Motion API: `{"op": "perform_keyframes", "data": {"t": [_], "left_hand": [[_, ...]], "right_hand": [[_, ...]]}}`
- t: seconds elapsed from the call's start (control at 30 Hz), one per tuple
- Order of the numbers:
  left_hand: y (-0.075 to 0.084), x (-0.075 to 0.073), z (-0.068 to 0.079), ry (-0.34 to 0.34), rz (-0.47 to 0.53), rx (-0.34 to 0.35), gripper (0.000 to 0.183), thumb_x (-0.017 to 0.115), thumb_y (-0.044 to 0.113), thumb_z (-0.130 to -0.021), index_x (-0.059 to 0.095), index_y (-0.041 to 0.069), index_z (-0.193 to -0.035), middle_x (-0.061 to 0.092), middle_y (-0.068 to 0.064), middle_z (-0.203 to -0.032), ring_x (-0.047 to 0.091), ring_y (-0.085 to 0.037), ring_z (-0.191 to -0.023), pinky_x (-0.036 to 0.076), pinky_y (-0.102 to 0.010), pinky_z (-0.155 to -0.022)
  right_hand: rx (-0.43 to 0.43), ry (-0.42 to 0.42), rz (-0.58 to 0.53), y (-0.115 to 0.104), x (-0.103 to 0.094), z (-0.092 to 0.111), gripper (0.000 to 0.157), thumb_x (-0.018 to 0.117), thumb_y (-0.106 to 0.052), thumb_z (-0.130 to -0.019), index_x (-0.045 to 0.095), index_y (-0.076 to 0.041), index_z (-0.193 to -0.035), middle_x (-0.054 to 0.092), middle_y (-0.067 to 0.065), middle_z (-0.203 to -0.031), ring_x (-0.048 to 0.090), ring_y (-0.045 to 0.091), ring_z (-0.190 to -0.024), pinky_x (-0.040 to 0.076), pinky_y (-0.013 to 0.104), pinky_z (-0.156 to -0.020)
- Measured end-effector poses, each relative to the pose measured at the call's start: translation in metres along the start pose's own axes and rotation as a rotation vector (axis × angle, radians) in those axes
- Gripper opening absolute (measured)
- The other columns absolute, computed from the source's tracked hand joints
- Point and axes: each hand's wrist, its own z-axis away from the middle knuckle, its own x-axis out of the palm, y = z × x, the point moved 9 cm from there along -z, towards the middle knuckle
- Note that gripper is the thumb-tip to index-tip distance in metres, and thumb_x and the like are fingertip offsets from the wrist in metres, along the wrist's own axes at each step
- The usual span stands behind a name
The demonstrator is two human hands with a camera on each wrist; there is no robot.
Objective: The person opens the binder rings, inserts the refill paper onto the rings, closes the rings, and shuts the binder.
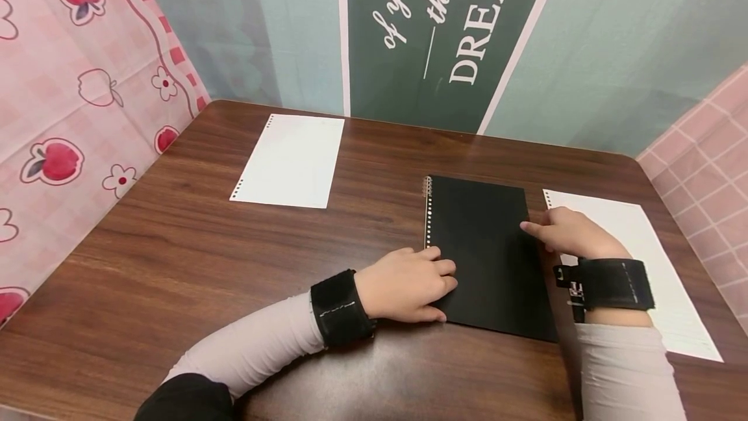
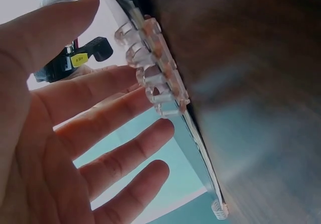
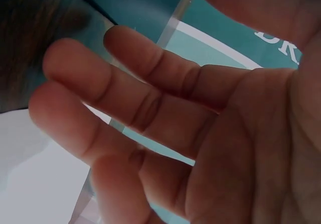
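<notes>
A loose-leaf notebook (image 1: pixel 491 258) with a black cover lies on the brown table, its binding edge on the left. My left hand (image 1: pixel 403 284) rests over the lower part of that edge, fingertips on the cover. In the left wrist view its fingers (image 2: pixel 108 166) are spread and fairly straight beside the clear plastic binder rings (image 2: pixel 155 76). At the notebook's right edge is my right hand (image 1: pixel 575 232), with one fingertip at the cover. Relaxed, slightly bent fingers (image 3: pixel 135 101) with nothing between them show in the right wrist view.
One white punched sheet (image 1: pixel 289 161) lies at the back left of the wooden table (image 1: pixel 193 265). Another white punched sheet (image 1: pixel 654 278) lies right of the notebook, partly under my right forearm. Printed cloth (image 1: pixel 263 38) hangs behind, pink cloth (image 1: pixel 76 96) on the left.
</notes>
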Motion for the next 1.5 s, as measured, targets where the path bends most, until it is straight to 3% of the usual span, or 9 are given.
{"op": "perform_keyframes", "data": {"t": [0.37, 0.67, 1.3, 1.5], "left_hand": [[0.0019, 0.0012, -0.0005, 0.003, -0.007, 0.005, 0.039, 0.066, 0.055, -0.090, 0.069, 0.023, -0.113, 0.059, 0.009, -0.105, 0.048, -0.012, -0.089, 0.041, -0.020, -0.057], [0.0022, 0.0057, -0.0010, -0.017, -0.031, -0.004, 0.050, 0.066, 0.066, -0.083, 0.069, 0.024, -0.111, 0.058, 0.009, -0.111, 0.050, -0.013, -0.093, 0.043, -0.024, -0.059], [0.0033, 0.0028, -0.0026, -0.003, -0.018, 0.005, 0.039, 0.067, 0.056, -0.088, 0.071, 0.026, -0.111, 0.058, 0.009, -0.104, 0.049, -0.013, -0.087, 0.043, -0.022, -0.057], [0.0028, 0.0018, -0.0021, -0.001, -0.015, 0.013, 0.038, 0.067, 0.054, -0.088, 0.071, 0.024, -0.111, 0.059, 0.008, -0.102, 0.049, -0.014, -0.084, 0.044, -0.023, -0.058]], "right_hand": [[0.017, -0.016, -0.005, 0.0021, 0.0058, -0.0029, 0.052, 0.047, -0.042, -0.102, 0.052, -0.010, -0.062, 0.052, 0.003, -0.053, 0.052, 0.018, -0.054, 0.038, 0.032, -0.061], [0.021, -0.013, 0.002, 0.0034, 0.0076, -0.0050, 0.055, 0.047, -0.041, -0.102, 0.054, -0.009, -0.058, 0.053, 0.003, -0.051, 0.053, 0.018, -0.052, 0.038, 0.032, -0.061], [0.055, 0.003, -0.005, 0.0084, 0.0064, -0.0066, 0.057, 0.045, -0.042, -0.103, 0.053, -0.009, -0.057, 0.051, 0.002, -0.052, 0.050, 0.018, -0.052, 0.037, 0.032, -0.059], [0.053, -0.015, -0.066, 0.0095, 0.0058, -0.0067, 0.051, 0.046, -0.039, -0.103, 0.057, -0.005, -0.067, 0.053, 0.003, -0.056, 0.052, 0.017, -0.055, 0.036, 0.032, -0.057]]}}
